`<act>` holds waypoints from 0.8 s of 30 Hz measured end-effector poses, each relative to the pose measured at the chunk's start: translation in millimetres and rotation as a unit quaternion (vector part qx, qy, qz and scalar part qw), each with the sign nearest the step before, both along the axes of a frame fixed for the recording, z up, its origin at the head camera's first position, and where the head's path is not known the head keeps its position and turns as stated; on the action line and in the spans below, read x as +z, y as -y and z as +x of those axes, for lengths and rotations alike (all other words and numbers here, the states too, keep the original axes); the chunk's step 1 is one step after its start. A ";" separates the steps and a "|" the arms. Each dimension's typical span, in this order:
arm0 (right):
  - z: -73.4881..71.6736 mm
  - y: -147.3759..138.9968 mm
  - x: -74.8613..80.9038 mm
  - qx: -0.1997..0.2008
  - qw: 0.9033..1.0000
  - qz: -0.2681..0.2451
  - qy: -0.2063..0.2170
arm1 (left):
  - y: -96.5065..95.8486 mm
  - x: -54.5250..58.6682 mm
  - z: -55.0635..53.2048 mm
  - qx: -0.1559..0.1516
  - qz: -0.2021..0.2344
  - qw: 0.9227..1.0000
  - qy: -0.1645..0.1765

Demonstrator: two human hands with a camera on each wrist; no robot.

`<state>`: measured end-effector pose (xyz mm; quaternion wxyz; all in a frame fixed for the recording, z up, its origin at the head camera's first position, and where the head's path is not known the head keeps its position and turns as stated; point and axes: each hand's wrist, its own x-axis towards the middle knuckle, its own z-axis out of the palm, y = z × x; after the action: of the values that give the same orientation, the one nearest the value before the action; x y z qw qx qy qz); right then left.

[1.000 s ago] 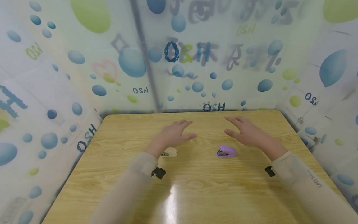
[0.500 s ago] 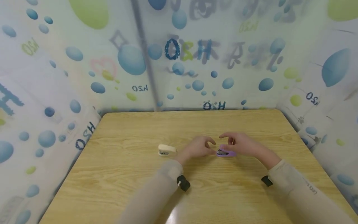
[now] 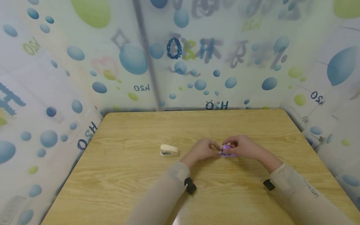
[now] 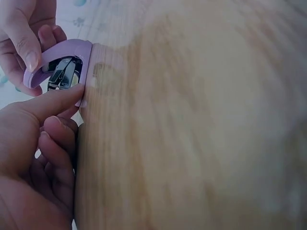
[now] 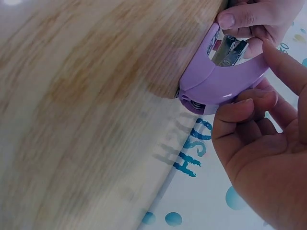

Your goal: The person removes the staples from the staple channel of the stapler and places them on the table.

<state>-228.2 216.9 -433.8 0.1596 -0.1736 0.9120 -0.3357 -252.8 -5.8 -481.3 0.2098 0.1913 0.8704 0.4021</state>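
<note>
A small purple stapler (image 3: 226, 146) sits on the table between both hands, its top arm raised off the base. My left hand (image 3: 203, 149) holds the base's front end, the thumb pressing on it in the left wrist view. With thumb and fingers, my right hand (image 3: 245, 147) grips the raised top arm. The right wrist view shows the purple stapler (image 5: 206, 79) from its hinge end, and the metal staple magazine (image 5: 231, 51) shows in the gap. Fingers partly cover the stapler in the head view. To the left lies a cream stapler (image 3: 170, 150), untouched.
The wooden table (image 3: 135, 184) meets patterned wall sheets (image 3: 194, 72) at the back and on both sides. Each sleeved forearm carries a small black device (image 3: 190, 185) near the wrist.
Both hands were raised apart with fingers extended, the left partly covering the cream stapler. They came down and together; the left moved right, and both now hold the purple stapler.
</note>
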 end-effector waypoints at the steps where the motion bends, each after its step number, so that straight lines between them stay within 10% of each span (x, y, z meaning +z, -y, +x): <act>1: 0.1 -0.2 -0.5 -0.005 1.000 -0.003 0.001 | -0.1 -0.7 -0.4 0.003 0.002 1.000 0.002; 24: 4.3 -6.4 -10.3 0.003 0.999 -0.050 -0.017 | -3.6 1.6 0.5 0.026 -0.012 0.999 0.017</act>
<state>-223.9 223.3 -444.2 0.1360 -0.1894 0.8961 -0.3777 -252.3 -2.2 -479.7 0.2166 0.1588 0.8760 0.4005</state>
